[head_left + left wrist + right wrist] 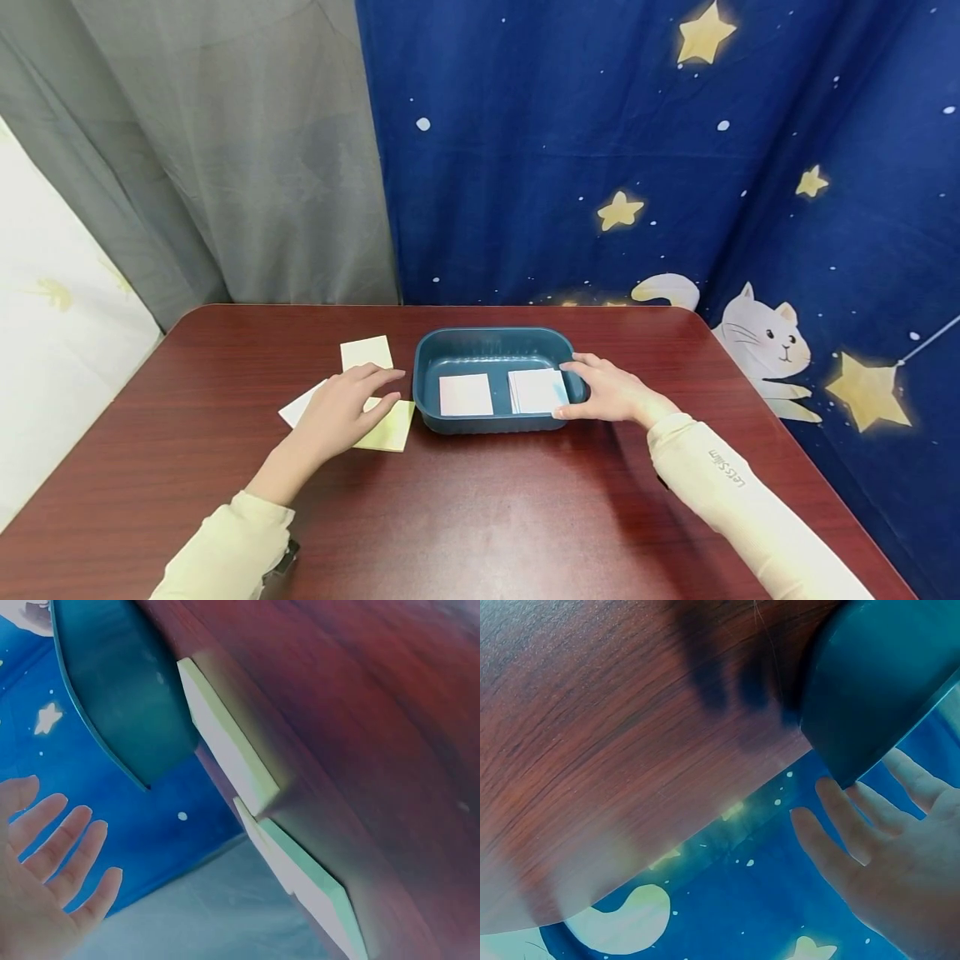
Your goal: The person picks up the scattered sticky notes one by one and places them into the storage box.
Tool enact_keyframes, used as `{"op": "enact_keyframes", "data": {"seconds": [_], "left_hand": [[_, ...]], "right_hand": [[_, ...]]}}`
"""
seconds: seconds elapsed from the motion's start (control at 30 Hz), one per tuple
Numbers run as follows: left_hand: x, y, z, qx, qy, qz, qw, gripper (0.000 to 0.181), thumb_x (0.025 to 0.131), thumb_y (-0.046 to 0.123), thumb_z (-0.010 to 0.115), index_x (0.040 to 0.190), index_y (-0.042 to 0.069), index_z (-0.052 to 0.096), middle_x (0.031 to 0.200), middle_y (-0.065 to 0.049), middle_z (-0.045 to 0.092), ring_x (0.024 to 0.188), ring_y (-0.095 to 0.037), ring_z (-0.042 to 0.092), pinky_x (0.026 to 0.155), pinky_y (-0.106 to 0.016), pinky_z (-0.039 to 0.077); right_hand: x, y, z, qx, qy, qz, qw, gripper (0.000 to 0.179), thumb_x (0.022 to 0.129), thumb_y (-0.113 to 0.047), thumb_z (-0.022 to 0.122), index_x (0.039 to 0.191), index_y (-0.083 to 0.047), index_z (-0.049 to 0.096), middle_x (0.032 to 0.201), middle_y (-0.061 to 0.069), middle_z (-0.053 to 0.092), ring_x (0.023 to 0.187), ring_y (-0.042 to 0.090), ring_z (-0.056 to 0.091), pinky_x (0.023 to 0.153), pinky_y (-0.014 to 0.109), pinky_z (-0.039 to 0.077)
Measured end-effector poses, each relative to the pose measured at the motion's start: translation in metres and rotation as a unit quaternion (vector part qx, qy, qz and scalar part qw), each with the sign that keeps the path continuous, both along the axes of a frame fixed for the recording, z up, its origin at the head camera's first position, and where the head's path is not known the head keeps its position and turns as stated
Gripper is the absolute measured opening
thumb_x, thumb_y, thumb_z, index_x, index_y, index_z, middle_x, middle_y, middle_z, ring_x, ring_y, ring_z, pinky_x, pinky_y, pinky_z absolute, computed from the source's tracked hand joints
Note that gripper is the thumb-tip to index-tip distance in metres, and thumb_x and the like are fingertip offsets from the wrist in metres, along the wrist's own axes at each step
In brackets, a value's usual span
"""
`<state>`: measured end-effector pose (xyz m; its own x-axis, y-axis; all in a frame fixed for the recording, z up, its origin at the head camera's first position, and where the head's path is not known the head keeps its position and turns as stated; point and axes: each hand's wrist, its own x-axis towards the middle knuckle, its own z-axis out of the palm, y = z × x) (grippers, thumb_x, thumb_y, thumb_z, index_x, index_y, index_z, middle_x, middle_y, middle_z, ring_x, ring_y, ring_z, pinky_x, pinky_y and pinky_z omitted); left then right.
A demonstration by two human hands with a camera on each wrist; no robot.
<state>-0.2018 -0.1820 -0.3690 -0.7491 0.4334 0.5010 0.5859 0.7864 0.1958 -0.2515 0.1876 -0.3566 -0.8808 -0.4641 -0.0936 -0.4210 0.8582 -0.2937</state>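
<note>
A dark teal plastic bin (480, 425) stands on the table, with one pale pinkish-white pad of sticky notes (465, 395) and a whitish-blue stack of sticky notes (536, 392) inside. My right hand (607, 392) is at the bin's right end, thumb near the front corner and loosely spread fingers at the rim. Left of the bin, my left hand (341, 412) hovers with fingers apart, holding nothing. Around it lie a cream pad (366, 352), a white pad (302, 403) partly hidden by the hand, and a yellow pad (390, 429), whose thick edge (236, 739) shows in the left wrist view.
The reddish-brown wooden table (495, 517) ends at a straight back edge. Behind it hang a grey curtain (247, 150) and a blue curtain (525, 150) with stars and a white cat. A dark band sits at the left sleeve (232, 542).
</note>
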Motion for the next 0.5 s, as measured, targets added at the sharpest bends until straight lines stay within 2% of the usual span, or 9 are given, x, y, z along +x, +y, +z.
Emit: {"op": "enact_keyframes", "data": {"seconds": [0.13, 0.27, 0.5], "left_hand": [[0.001, -0.006, -0.002, -0.011, -0.014, 0.015, 0.9997, 0.029, 0.081, 0.022, 0.062, 0.107, 0.009, 0.062, 0.088, -0.003, 0.059, 0.075, -0.020, 0.056, 0.061, -0.038, 0.044], [0.001, -0.010, -0.008, -0.021, -0.037, 0.028, 0.9987, 0.033, 0.080, 0.025, 0.062, 0.108, 0.009, 0.062, 0.094, -0.006, 0.060, 0.082, -0.024, 0.057, 0.065, -0.044, 0.044], [-0.002, -0.013, -0.019, -0.017, -0.050, 0.024, 0.9983, 0.035, 0.079, 0.026, 0.063, 0.108, 0.007, 0.062, 0.100, -0.008, 0.060, 0.086, -0.025, 0.057, 0.067, -0.043, 0.045]], "right_hand": [[0.000, 0.000, 0.000, -0.001, 0.001, 0.000, 1.0000, 0.083, 0.067, -0.059, 0.063, 0.130, -0.008, 0.044, 0.135, 0.016, 0.033, 0.118, 0.033, 0.035, 0.086, 0.052, 0.034], [0.000, 0.000, 0.000, -0.002, 0.002, 0.002, 1.0000, 0.082, 0.068, -0.058, 0.063, 0.129, -0.008, 0.044, 0.134, 0.017, 0.033, 0.117, 0.033, 0.035, 0.086, 0.052, 0.034], [0.001, 0.000, 0.001, -0.002, 0.001, 0.002, 1.0000, 0.082, 0.068, -0.058, 0.063, 0.130, -0.008, 0.044, 0.135, 0.017, 0.033, 0.117, 0.034, 0.035, 0.086, 0.052, 0.034]]}}
